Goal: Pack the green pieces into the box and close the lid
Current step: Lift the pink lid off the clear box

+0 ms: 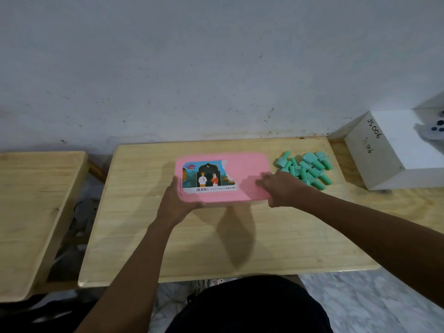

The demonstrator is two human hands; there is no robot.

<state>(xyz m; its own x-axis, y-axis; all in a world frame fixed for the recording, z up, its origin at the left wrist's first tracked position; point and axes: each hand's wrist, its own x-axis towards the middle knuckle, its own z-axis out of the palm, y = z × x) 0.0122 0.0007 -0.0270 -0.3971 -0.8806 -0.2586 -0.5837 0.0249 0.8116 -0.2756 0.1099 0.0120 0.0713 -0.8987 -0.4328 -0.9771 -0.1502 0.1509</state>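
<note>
A pink box [247, 168] with its lid on and a picture sticker on top lies on the wooden table [216, 241]. My left hand [176, 200] grips the box's near left corner, thumb on the lid's edge. My right hand [280, 188] rests on the lid's right end, fingers spread flat on top and thumb at the front edge. A pile of several green pieces [306, 170] lies on the table just right of the box, behind my right hand.
A white cardboard box [394, 152] marked "JS006" stands at the far right with a white game controller [432, 133] on it. A second wooden table [31, 212] sits to the left across a gap. A grey wall runs behind.
</note>
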